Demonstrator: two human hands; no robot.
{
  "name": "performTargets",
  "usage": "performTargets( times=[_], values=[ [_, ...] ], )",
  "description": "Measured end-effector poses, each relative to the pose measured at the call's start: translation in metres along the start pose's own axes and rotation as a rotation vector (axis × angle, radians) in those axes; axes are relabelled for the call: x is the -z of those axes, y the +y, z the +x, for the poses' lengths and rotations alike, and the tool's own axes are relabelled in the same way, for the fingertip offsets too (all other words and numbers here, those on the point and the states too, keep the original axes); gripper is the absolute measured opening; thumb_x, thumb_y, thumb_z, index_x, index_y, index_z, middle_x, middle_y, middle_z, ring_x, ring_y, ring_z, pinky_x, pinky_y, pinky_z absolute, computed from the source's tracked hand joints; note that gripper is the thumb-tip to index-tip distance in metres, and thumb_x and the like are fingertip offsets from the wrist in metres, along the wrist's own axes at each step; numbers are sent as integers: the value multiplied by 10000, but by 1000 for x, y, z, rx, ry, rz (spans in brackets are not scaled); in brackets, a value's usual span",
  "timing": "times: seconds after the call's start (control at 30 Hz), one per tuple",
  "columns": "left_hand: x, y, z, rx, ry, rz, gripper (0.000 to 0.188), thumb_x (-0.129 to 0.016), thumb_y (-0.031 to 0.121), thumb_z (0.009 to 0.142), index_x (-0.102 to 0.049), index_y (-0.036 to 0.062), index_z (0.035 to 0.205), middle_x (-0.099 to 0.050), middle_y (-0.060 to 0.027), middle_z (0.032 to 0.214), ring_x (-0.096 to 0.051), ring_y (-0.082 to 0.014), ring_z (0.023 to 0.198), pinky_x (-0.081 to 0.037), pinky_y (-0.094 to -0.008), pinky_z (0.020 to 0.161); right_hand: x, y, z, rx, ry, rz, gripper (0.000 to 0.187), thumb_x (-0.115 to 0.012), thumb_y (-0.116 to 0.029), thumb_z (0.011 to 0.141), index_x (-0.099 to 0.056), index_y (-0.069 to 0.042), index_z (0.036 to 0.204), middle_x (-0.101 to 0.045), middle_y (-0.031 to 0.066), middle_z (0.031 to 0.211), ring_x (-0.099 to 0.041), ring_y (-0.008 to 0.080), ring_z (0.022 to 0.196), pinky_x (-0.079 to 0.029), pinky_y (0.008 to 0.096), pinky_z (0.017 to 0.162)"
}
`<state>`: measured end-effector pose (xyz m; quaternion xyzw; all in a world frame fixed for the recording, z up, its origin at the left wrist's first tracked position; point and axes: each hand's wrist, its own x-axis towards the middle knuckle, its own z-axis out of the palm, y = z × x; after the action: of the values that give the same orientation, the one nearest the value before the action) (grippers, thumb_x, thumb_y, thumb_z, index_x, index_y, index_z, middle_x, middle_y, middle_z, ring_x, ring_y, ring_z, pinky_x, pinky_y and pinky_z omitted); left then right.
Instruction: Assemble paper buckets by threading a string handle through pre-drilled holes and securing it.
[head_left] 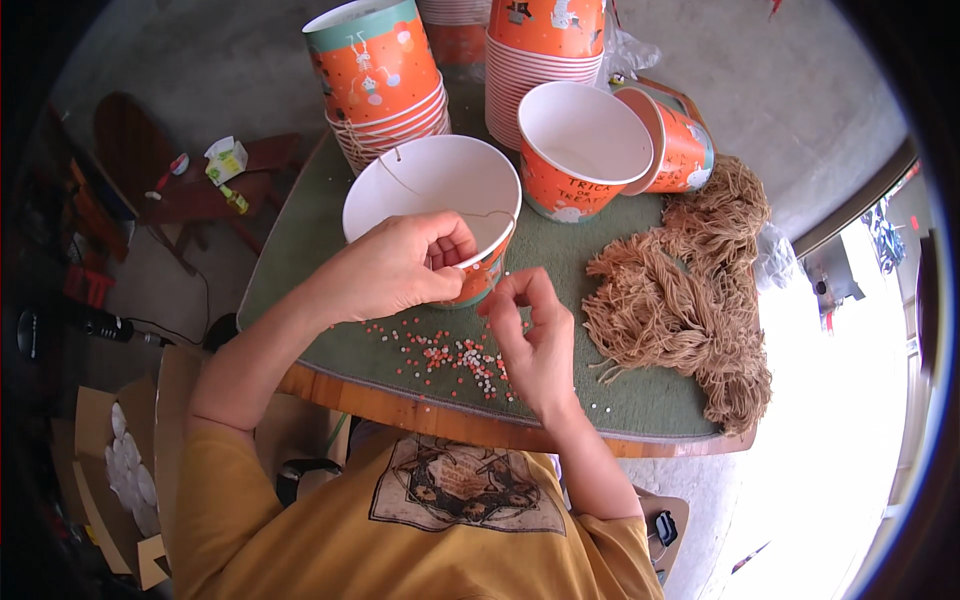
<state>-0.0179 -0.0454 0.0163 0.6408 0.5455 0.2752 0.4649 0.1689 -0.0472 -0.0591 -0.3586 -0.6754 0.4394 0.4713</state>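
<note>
An orange paper bucket (445, 170) with a white inside stands tilted near the table's front. A thin tan cord (487, 213) runs across its mouth from the far rim, partly behind my left hand (395, 262). The left fingers are closed in a pinch at the near rim; what they hold is hidden. My right hand (537, 340) is apart from it, just right of the bucket's base, thumb and forefinger pinched together on something too small to make out. Below and between the hands lie small orange and white beads (465, 362), scattered on the green mat (330, 345).
Stacked orange buckets (375, 75) and a taller stack (545, 80) stand at the back. Another bucket (585, 130) is upright beside one lying sideways (685, 150). Tan cord bundles (660, 310) cover the right side. A cardboard box (95, 440) sits at lower left.
</note>
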Motion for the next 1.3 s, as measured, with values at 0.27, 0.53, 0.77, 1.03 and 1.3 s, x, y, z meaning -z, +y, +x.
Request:
performTargets(
  times=[0.27,0.53,0.77,1.03,1.3],
  values=[
    [1,-5,1,-56,39,14,136,-617,27,840,-584,-22,963,-628,-32,841,-585,-92,771,-508,-267,736,-6,7,5,379,-32,-269,183,-636,30,762,-512,-37,880,-634,110,887,-604,278,825,-508,380,732],
    [-1,-1,-2,-59,35,4,159,-608,15,837,-563,-25,985,-613,-45,852,-582,-104,787,-507,-274,746,-4,4,7,-198,-68,179,94,-561,-96,893,-544,-15,849,-635,33,690,-580,59,649,-459,231,600],
    [-4,-5,-2,-87,52,34,193,-603,-1,832,-539,-15,1013,-586,-46,836,-572,-113,778,-500,-281,733,-2,6,14,-330,-128,282,111,-533,-113,885,-534,-17,830,-630,24,716,-524,43,649,-426,225,575],
    [-4,-2,-6,-51,-5,69,302,-589,-2,842,-528,25,1137,-540,3,893,-523,-69,810,-455,-232,727,-2,6,17,-350,-167,312,132,-525,-140,936,-548,-19,888,-627,36,786,-564,84,742,-461,239,703],
    [-5,-14,-1,-157,-28,-7,189,-555,95,960,-567,-7,1118,-590,-23,811,-544,-81,739,-478,-261,684,-6,12,16,-316,-85,275,125,-564,-121,880,-563,1,850,-614,14,702,-523,49,644,-439,240,587]
  ],
)
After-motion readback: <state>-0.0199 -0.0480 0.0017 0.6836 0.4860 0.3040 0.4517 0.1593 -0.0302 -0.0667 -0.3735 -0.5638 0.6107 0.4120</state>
